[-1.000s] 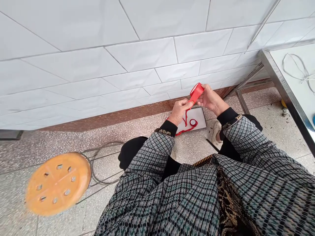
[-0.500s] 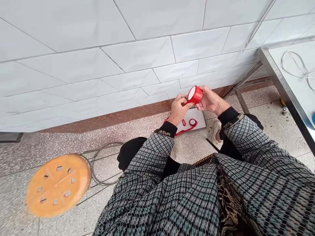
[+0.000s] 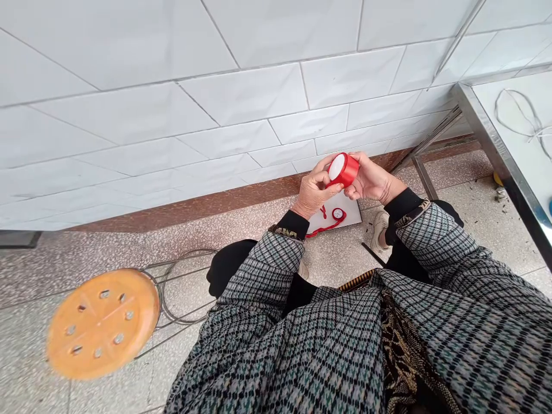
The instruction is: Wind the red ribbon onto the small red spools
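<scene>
A red ribbon roll [image 3: 344, 169] with a white round face is held up between both hands in front of the tiled wall. My left hand [image 3: 314, 192] has its fingers curled onto the roll's left side. From the right, my right hand [image 3: 373, 179] grips the roll. Below them on the floor lies a white board [image 3: 349, 214] carrying a small red spool [image 3: 338, 214] and a loose red ribbon strand [image 3: 321, 229].
An orange perforated stool [image 3: 101, 323] with a wire frame stands at the lower left. A steel-edged table [image 3: 495, 138] with a white cord [image 3: 517, 118] on top runs along the right. White wall tiles fill the background. My checked sleeves and lap fill the foreground.
The roll has turned in my hands from edge-on to showing its white round face. The ribbon strand that hung from it to the board is no longer visible between them.
</scene>
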Tool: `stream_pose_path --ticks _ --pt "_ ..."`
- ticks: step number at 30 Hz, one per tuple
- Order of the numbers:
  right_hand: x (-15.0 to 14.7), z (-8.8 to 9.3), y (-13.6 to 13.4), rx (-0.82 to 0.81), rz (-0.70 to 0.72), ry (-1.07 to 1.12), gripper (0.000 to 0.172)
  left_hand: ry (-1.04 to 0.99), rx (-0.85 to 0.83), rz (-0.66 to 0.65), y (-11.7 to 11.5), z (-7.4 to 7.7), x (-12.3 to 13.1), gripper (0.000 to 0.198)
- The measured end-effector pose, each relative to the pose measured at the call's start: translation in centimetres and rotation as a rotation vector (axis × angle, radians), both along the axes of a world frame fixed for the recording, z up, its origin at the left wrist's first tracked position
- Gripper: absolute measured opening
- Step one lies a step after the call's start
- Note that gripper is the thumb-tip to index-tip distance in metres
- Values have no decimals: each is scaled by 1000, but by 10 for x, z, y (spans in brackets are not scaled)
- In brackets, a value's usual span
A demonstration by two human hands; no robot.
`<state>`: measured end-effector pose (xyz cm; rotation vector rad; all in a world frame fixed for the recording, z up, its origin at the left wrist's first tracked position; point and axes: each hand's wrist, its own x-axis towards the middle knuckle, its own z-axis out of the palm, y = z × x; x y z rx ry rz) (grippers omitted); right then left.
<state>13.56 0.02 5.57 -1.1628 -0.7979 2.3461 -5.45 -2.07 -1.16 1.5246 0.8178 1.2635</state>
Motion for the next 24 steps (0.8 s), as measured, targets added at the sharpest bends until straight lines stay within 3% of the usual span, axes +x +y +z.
stream_pose_path --ticks 3,7,11,13,16,19,24 --pt "-3 0 0 38 -5 -64 70 -124 -90 19 0 -4 4 62" --pt "-5 -1 -2 153 -118 -155 69 -257 -211 59 4 -8 5 63" --pt "-4 -6 -6 353 -188 -151 59 -289 -269 57 7 -9 5 60" --pt "-4 -10 -8 420 -199 -133 63 -278 -286 61 7 -10 5 59" --pt "-6 -13 -10 411 -222 -138 63 -245 -291 72 7 -11 6 60" --pt "-11 -12 -12 361 -247 -131 53 -205 -294 76 7 -12 9 62" --pt "-21 -11 -10 321 -428 -130 35 -129 -303 105 9 -13 15 60"
